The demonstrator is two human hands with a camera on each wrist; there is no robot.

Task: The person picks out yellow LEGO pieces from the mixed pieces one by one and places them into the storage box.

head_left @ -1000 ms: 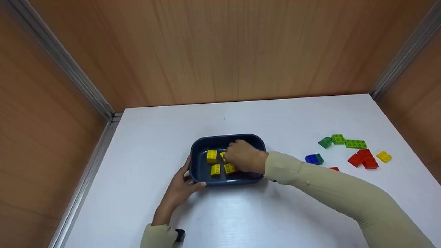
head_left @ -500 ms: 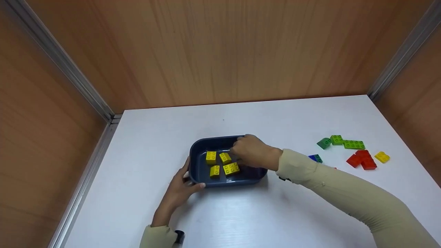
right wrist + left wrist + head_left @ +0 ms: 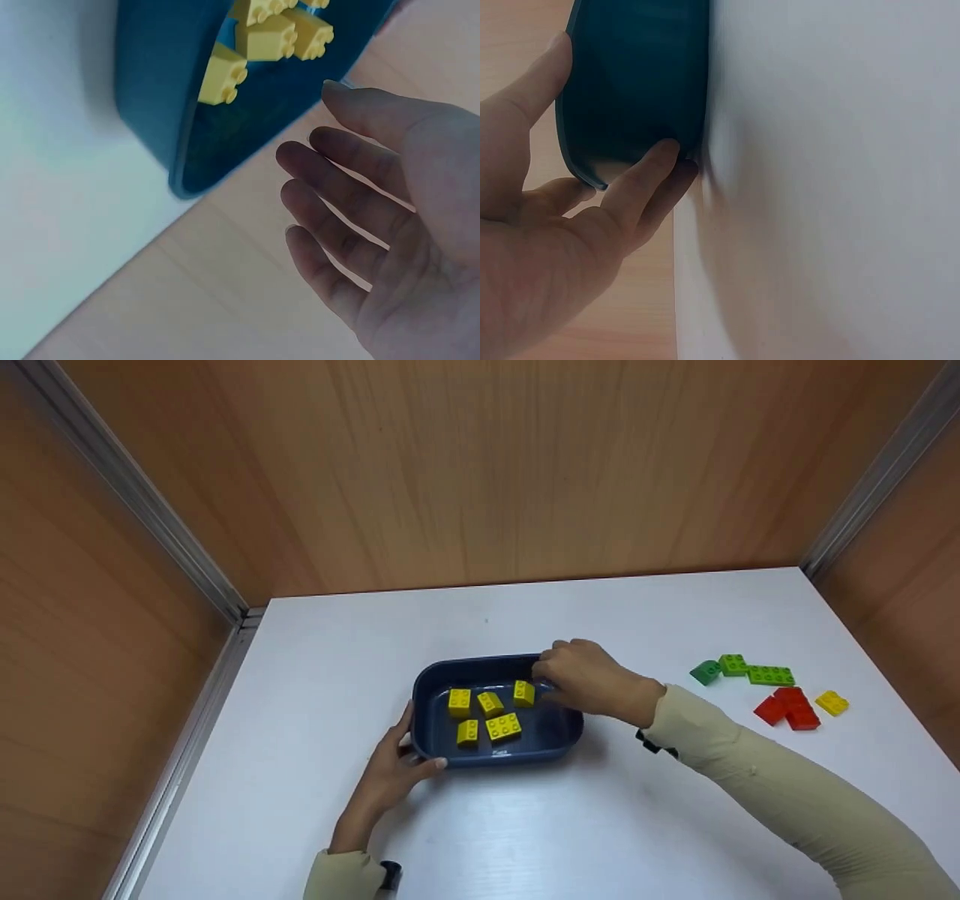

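A dark blue rectangular dish (image 3: 487, 762) sits on the white table with several yellow toy bricks (image 3: 503, 727) inside it. My left hand (image 3: 390, 774) holds its left end, the thumb at the front corner and the fingers along the side. In the left wrist view, thumb and fingertips touch the outer wall of the dish (image 3: 637, 75). Over the dish's right rim hovers my right hand (image 3: 589, 679). The right wrist view shows that hand (image 3: 390, 195) with loosely bent, spread fingers and nothing between them, apart from the yellow bricks (image 3: 223, 73).
On the right of the table (image 3: 345, 645) lie green bricks (image 3: 770, 675), red bricks (image 3: 801, 712) and one yellow brick (image 3: 832, 703). My right sleeve (image 3: 757, 772) crosses in front of them. Wood-grain panels (image 3: 480, 472) stand behind the table and at both sides.
My right hand has drawn back rightward from the middle of the dish to its right rim, leaving one yellow brick near the back right of the group. My left hand stays put.
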